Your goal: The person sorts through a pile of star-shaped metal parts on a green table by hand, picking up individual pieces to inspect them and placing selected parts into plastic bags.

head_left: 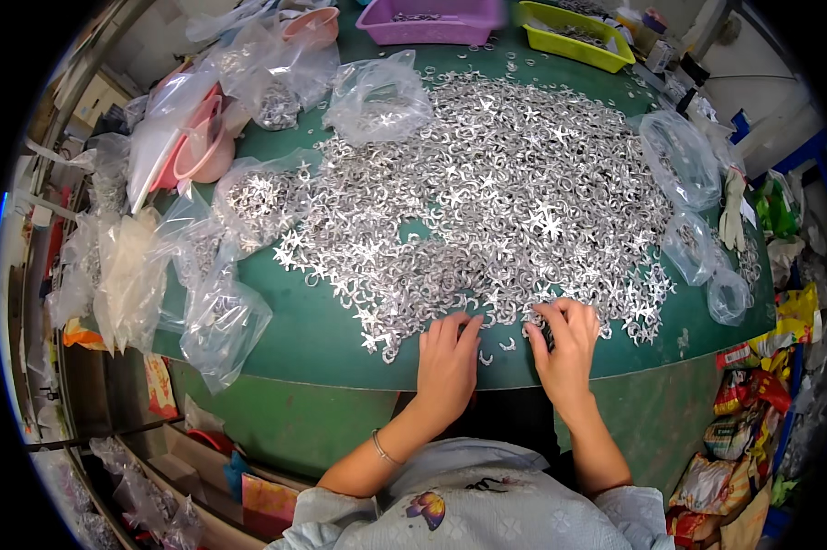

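A wide heap of small silver metal pieces, many shaped like stars and crescents, covers the middle of the green table. At the heap's near edge my left hand rests palm down, its fingers bent together and its fingertips at the pieces; whatever lies under them is hidden. To its right, my right hand has its thumb and forefinger curled toward each other at the edge of the heap, with small metal pieces around the tips. I cannot make out what it pinches. A few loose crescents lie between the hands.
Clear plastic bags, some holding metal pieces, crowd the table's left side. A purple tray and a yellow-green tray stand at the back. Pink baskets sit at left; more bags and a glove at right.
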{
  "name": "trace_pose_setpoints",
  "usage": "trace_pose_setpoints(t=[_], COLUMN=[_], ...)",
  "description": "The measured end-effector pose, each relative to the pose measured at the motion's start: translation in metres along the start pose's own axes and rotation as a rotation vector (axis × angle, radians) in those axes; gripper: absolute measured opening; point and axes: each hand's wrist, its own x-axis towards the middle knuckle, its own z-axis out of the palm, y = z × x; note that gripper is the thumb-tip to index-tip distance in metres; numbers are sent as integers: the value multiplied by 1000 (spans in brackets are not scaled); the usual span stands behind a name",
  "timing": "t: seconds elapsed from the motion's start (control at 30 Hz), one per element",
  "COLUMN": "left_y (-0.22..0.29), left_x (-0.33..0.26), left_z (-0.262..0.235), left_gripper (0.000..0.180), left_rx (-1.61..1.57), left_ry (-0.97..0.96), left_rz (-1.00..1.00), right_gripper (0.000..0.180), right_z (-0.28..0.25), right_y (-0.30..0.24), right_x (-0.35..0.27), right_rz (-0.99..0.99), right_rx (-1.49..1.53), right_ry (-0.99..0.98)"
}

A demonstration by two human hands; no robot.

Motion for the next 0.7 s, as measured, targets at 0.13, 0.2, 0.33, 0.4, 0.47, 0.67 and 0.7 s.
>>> trace_pose_setpoints(t=[0.13,0.2,0.33,0.4,0.47,0.67,0.7], left_y=[-2,-1,-3,-1,6,16,15], left_x=[2,-4,-15,-16,-8,-12,-15], left_z=[4,-1,-7,-3,-4,6,6], left_gripper=[28,29,33,38,43,42,40], left_rx=[37,18,-113,-151,-120,-27,-48], left_ry=[-56,-127,-183,-154,-155,-244,-238], left_rz=[32,31,63,75,109,194,181], right_gripper=[21,18,14,12,12,10,11], right_z=[5,4,-2,-6,-10,-19,-16], right_y=[-2,3,12,14,18,7,2], right_x=[5,3,2,6,7,-1,-4], right_rz=[-35,-50,7,19,42,97,60], right_rx=[-63,-25,-34,-71,-105,200,202], right_ry=[-30,-11,119,152,171,86,28])
